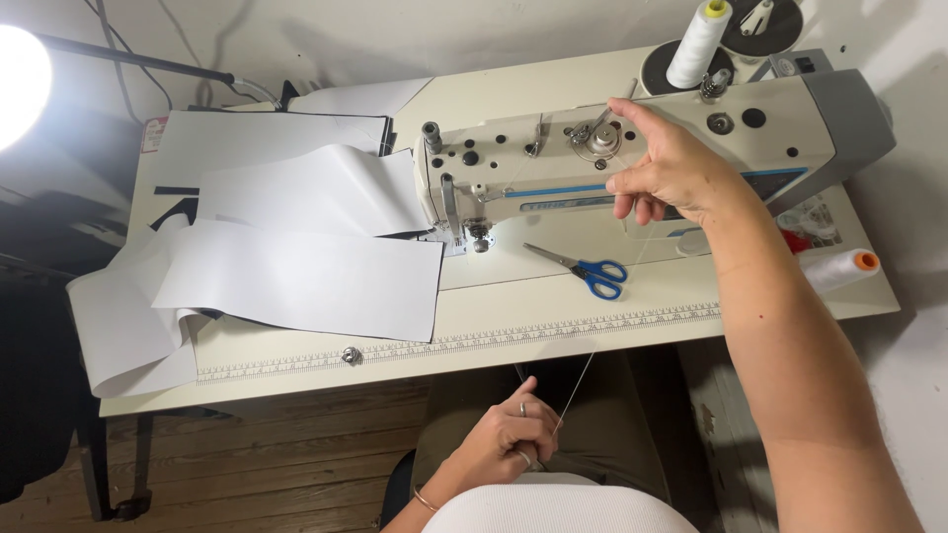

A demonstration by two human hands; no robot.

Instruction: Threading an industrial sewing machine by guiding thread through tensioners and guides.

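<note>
A cream industrial sewing machine (553,163) stands on the table. My right hand (667,168) reaches up to its front face beside the round tension disc (599,139), fingers pinched on a thin white thread (578,390). The thread runs down off the table edge to my left hand (513,439), which is closed around its lower end near my lap. A white thread cone (699,44) stands on top of the machine.
Blue-handled scissors (583,268) lie on the table under the machine arm. White fabric pieces (296,266) cover the table's left half. A white spool with an orange end (839,266) lies at the right. A bright lamp (20,84) shines at far left.
</note>
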